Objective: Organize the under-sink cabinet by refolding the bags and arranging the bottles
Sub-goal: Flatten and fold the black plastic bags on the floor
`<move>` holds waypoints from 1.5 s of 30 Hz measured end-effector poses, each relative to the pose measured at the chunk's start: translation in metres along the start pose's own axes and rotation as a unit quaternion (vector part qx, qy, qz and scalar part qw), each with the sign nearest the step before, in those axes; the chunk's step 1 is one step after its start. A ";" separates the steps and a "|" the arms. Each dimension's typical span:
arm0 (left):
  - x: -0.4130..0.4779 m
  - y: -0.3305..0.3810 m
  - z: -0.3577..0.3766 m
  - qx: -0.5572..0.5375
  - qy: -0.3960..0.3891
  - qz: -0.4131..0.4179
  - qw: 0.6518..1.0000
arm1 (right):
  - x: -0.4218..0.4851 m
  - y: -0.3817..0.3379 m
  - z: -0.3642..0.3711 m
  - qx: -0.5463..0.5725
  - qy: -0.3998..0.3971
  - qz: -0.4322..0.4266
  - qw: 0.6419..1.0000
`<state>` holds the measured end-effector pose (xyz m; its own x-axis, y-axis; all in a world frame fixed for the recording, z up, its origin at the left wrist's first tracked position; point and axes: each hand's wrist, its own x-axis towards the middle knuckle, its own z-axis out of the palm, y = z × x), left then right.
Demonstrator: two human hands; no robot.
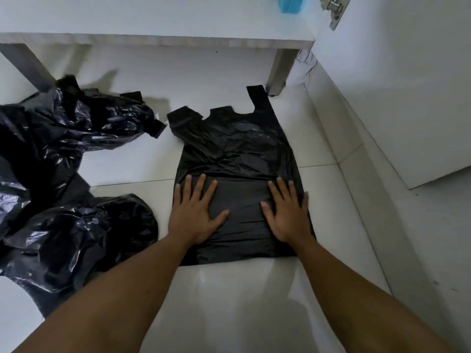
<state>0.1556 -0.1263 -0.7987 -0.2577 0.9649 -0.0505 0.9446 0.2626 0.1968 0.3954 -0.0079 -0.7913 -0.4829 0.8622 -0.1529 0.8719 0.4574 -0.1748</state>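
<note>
Leftmost, a heap of crumpled black bags [63,174] lies loose on the white tiled floor [229,301], well apart from the work. Next comes the left hand [196,212], palm down with its fingers straight and spread wide, pressing on the near left part of a flat black bag [237,149]. This bag lies spread on the floor in front of the cabinet. Its long axis runs straight away from the person, its two handle loops point toward the cabinet at the far end, and its bottom edge is nearest the person. A crease crosses it just beyond the fingertips. The right hand [288,212] presses the near right part the same way, flat, with its fingers straight and slightly fanned; neither hand grips anything. Beyond the far right handle stands a grey cabinet leg [277,70]. Above it a blue item [290,3] sits on the cabinet floor, then a metal hinge [334,8] on the open white door [407,85].
</note>
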 end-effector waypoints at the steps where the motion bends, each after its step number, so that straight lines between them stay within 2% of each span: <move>1: 0.000 0.000 0.000 -0.001 -0.004 -0.002 1.000 | 0.000 0.017 -0.005 -0.003 -0.006 0.037 0.999; 4: 0.000 0.001 -0.001 -0.003 0.006 -0.008 1.000 | 0.004 0.048 -0.021 0.000 -0.018 0.124 0.992; 6: 0.003 0.002 -0.004 -0.011 0.011 -0.009 1.000 | 0.015 0.042 -0.027 0.034 0.014 0.136 0.990; 11: 0.030 0.003 -0.023 0.030 0.029 -0.020 0.999 | 0.059 -0.033 -0.031 0.031 0.083 -0.070 0.994; 15: 0.035 -0.001 -0.015 0.014 0.047 -0.005 0.999 | 0.088 -0.068 -0.022 -0.009 0.034 -0.161 0.986; 17: 0.031 -0.001 -0.007 -0.020 0.048 -0.015 0.999 | 0.101 -0.062 -0.020 -0.023 0.029 -0.130 0.991; 20: 0.030 -0.001 -0.005 -0.019 0.025 -0.035 0.999 | 0.116 -0.047 -0.026 -0.003 0.026 -0.004 1.000; 21: 0.030 -0.002 -0.006 -0.014 0.014 -0.039 0.999 | 0.120 -0.044 -0.027 0.003 0.033 0.006 0.999; 22: 0.031 -0.002 -0.006 -0.011 0.006 -0.041 0.999 | 0.123 -0.045 -0.029 0.004 0.054 -0.019 0.998; 24: 0.033 -0.002 -0.006 -0.006 -0.003 -0.044 0.999 | 0.129 -0.056 -0.032 0.009 0.090 -0.135 0.987; 27: 0.031 -0.002 -0.006 -0.003 -0.005 -0.040 0.999 | 0.141 -0.080 -0.029 -0.011 0.046 -0.283 0.958; 29: 0.031 -0.001 -0.007 -0.009 -0.005 -0.039 0.999 | 0.154 -0.086 -0.020 -0.034 0.007 -0.319 0.947; 34: 0.035 -0.002 -0.007 -0.019 -0.004 -0.044 0.999 | 0.215 -0.073 -0.020 -0.033 0.013 -0.279 0.960; 40: 0.035 -0.003 -0.007 -0.017 -0.004 -0.049 0.999 | 0.296 -0.052 -0.044 0.012 -0.034 -0.202 0.979; 42: 0.035 -0.002 -0.007 -0.025 0.000 -0.050 0.998 | 0.298 -0.051 -0.056 0.077 0.011 -0.180 0.980; 45: 0.037 -0.003 -0.008 -0.029 0.005 -0.052 0.998 | 0.267 -0.054 -0.070 0.131 0.147 -0.121 0.973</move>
<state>0.1419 -0.0918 -0.7928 -0.3555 0.9325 -0.0639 0.8997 0.3599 0.2469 0.2254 0.2130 -0.7541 -0.5934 0.7793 0.2013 0.6673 0.6162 -0.4184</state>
